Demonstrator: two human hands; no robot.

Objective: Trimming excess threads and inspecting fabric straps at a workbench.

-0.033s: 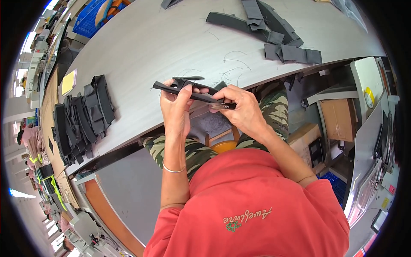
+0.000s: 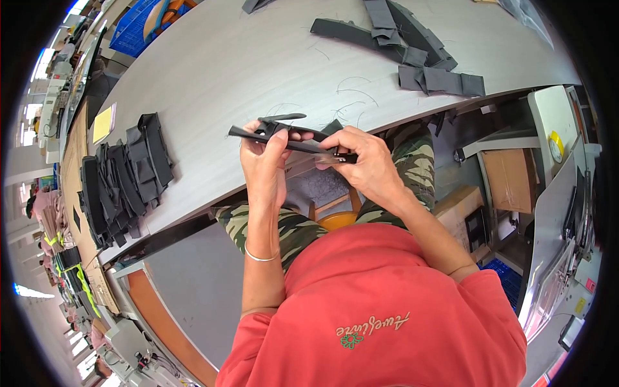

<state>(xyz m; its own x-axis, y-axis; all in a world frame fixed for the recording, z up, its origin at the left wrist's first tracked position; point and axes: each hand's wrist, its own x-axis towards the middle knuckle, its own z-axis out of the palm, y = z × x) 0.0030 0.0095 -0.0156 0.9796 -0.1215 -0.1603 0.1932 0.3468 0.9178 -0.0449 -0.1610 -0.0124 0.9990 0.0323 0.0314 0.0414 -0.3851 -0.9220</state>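
Note:
My left hand [image 2: 263,155] is closed on a dark grey fabric strip [image 2: 298,146], thumb on top and fingers beneath. The folded piece is held just above the table's near edge, and a narrow flap of it sticks out past the fingertips. At the strip's right end, my right hand [image 2: 366,161] is closed round thread snips [image 2: 336,158], of which a shiny blade and a black part show. The right fingertips meet the fabric there; whether they also pinch it is hidden.
Stacked dark fabric strips [image 2: 122,174] lie at the table's left end, beside a yellow paper pad [image 2: 104,123]. More strips [image 2: 412,55] are heaped at the far right. Loose threads [image 2: 351,97] lie on the table [image 2: 225,64]. Right of my knees are cardboard boxes [image 2: 508,180] and a white-topped stand [image 2: 548,119].
The fabric strip's left end and my left hand have shifted very slightly to the left. Otherwise the scene looks the same.

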